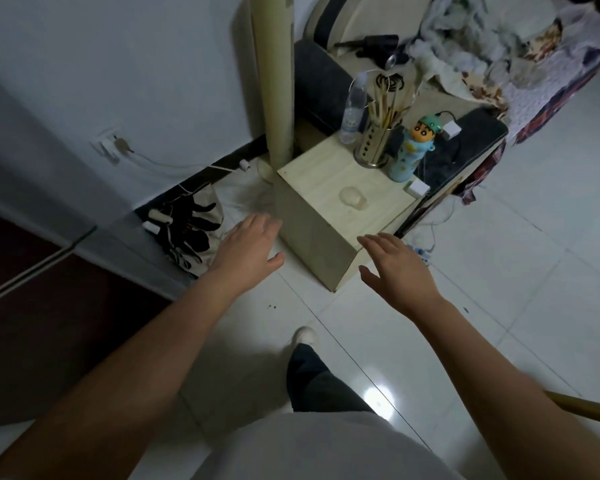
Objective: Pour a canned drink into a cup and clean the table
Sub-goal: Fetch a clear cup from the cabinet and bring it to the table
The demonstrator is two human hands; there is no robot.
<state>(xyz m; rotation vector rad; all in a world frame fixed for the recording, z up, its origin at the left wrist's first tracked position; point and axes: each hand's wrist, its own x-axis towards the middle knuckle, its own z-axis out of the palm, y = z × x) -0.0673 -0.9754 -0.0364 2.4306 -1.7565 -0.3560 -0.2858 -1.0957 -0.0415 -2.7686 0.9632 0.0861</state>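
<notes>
A small pale wooden table (312,171) stands on the white tiled floor ahead of me. A cream cup (352,199) lies near its front edge. At the back of the tabletop stand a clear plastic bottle (352,112), a metal holder with chopsticks (376,140) and a light blue cartoon bottle (407,150). I see no can. My left hand (248,249) hovers with straight fingers at the table's front left corner. My right hand (397,268) hovers with spread fingers at the front right corner. Both hands hold nothing.
A tall cream column (274,81) stands behind the table's left side. A black-and-white bag (187,226) lies on the floor to the left by the wall. A dark bedside unit (465,150) with white chargers and a bed with rumpled bedding (499,46) are to the right.
</notes>
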